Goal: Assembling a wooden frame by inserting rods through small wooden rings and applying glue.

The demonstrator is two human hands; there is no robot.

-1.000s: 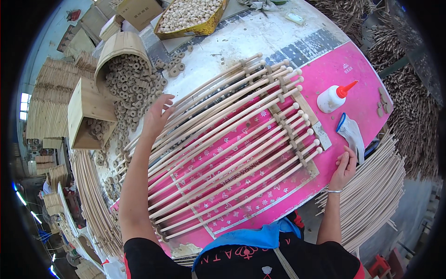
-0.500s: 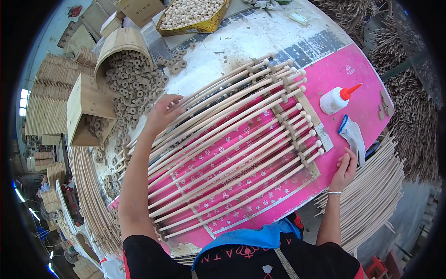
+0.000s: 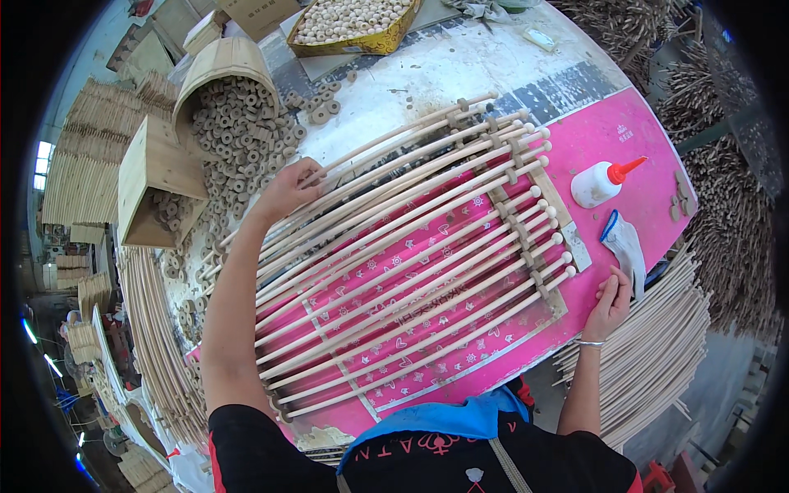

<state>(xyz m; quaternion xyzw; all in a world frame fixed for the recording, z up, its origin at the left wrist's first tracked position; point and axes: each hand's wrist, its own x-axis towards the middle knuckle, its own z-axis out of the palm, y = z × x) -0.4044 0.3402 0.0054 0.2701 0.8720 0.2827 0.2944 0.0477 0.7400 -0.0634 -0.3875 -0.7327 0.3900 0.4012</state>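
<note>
My left hand point(image 3: 292, 187) is closed on the far wooden rod point(image 3: 403, 130) of a row lying across the table. The rods slant up to the right, and many carry a round wooden ball point(image 3: 536, 191) at the right end. Brown wooden rings point(image 3: 511, 222) sit on the rods near those ends, beside a wooden strip point(image 3: 567, 222). My right hand point(image 3: 611, 304) is at the table's right edge with its fingers curled in; whatever they may hold is hidden. A white glove with a blue cuff point(image 3: 626, 246) lies just beyond it.
A white glue bottle with a red nozzle point(image 3: 596, 186) stands on the pink sheet point(image 3: 608, 115). Brown rings spill from a tipped wooden tub point(image 3: 222, 62) and a wooden box point(image 3: 156, 177). A yellow tray point(image 3: 394, 37) holds balls. Bundled rods point(image 3: 649, 353) lie at the right.
My left hand has closed its fingers on the far rod, which now reaches slightly farther right. My right hand stays curled beside the glove. The whole view has shifted a little.
</note>
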